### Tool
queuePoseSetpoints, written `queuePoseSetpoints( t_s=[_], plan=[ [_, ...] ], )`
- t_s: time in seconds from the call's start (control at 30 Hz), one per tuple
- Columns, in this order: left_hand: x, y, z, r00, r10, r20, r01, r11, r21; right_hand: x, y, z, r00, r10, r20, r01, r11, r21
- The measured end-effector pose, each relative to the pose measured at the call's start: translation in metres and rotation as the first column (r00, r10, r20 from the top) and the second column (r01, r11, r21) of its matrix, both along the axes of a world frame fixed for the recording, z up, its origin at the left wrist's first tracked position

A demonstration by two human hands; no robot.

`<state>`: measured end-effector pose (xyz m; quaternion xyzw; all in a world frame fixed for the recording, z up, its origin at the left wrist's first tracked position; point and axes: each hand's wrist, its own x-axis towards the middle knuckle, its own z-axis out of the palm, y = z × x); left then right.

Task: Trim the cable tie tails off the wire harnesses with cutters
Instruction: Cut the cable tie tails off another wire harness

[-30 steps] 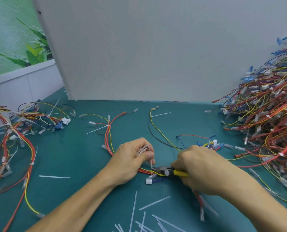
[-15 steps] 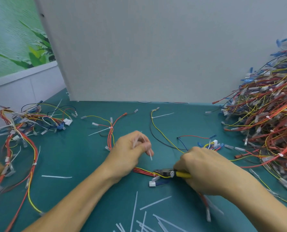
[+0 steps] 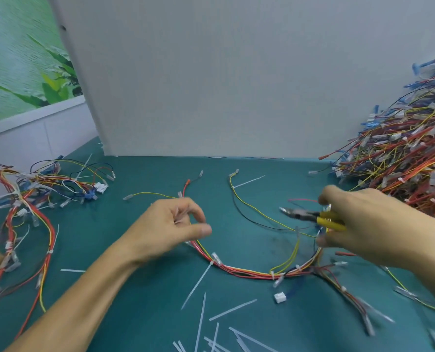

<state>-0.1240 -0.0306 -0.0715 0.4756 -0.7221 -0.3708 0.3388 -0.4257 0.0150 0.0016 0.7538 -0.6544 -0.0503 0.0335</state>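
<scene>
A wire harness point(image 3: 249, 271) of red, yellow and black wires curves across the green table between my hands. One white cable tie on it keeps a long tail point(image 3: 197, 284) slanting toward me. My left hand point(image 3: 170, 224) rests over the harness's left part with fingers and thumb curled around the wires. My right hand point(image 3: 368, 224) grips the yellow-handled cutters point(image 3: 313, 215) above the table. Their jaws point left, clear of the wires. The harness's right end runs under that hand.
A big heap of harnesses point(image 3: 401, 161) fills the right side. A smaller bunch point(image 3: 33, 199) lies at the left. Several cut tie tails point(image 3: 224, 334) litter the near edge. A white board point(image 3: 236, 72) stands behind. A white connector point(image 3: 279, 297) lies near the harness.
My right hand has lifted the cutters up and to the right, off the harness. My left hand has shifted left along the wires, and the harness now lies in a wider curve.
</scene>
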Motion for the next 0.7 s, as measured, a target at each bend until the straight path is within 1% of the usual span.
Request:
queuePoseSetpoints(
  t_s=[0.03, 0.1, 0.17, 0.23, 0.3, 0.37, 0.47, 0.57, 0.63, 0.7],
  plan=[
    [0.002, 0.001, 0.002, 0.995, -0.044, 0.087, 0.045, 0.999, -0.009, 0.003, 0.004, 0.003, 0.999, 0.013, 0.036, -0.011, 0.998, -0.065],
    [0.003, 0.001, 0.004, 0.975, -0.126, 0.183, 0.123, 0.992, 0.027, 0.016, 0.014, 0.008, 0.989, 0.093, 0.119, -0.064, 0.973, -0.223],
    [0.003, 0.002, 0.002, 0.928, -0.174, 0.329, 0.172, 0.984, 0.033, 0.035, 0.026, 0.007, 0.951, 0.189, 0.243, -0.104, 0.94, -0.324],
    [0.002, 0.003, -0.001, 0.85, -0.183, 0.494, 0.209, 0.978, 0.003, 0.056, 0.033, -0.002, 0.891, 0.233, 0.389, -0.124, 0.951, -0.284],
    [0.0, 0.004, -0.004, 0.806, -0.168, 0.568, 0.226, 0.973, -0.033, 0.074, 0.032, -0.021, 0.831, 0.188, 0.524, -0.13, 0.981, -0.145],
    [-0.003, 0.005, -0.007, 0.797, -0.141, 0.587, 0.225, 0.972, -0.071, 0.086, 0.025, -0.042, 0.803, 0.079, 0.591, -0.106, 0.994, 0.011],
    [-0.007, 0.005, -0.013, 0.824, -0.121, 0.554, 0.212, 0.972, -0.104, 0.093, 0.014, -0.068, 0.805, -0.019, 0.593, -0.064, 0.991, 0.119],
    [-0.011, 0.005, -0.019, 0.85, -0.11, 0.516, 0.205, 0.97, -0.131, 0.096, 0.008, -0.08, 0.814, -0.056, 0.578, -0.02, 0.992, 0.125],
    [-0.014, 0.006, -0.02, 0.868, -0.104, 0.486, 0.209, 0.964, -0.167, 0.096, 0.005, -0.082, 0.819, -0.052, 0.571, 0.004, 0.996, 0.085],
    [-0.017, 0.008, -0.02, 0.875, -0.137, 0.464, 0.243, 0.954, -0.178, 0.093, 0.002, -0.084, 0.834, -0.037, 0.55, 0.02, 0.999, 0.036]
  ],
)
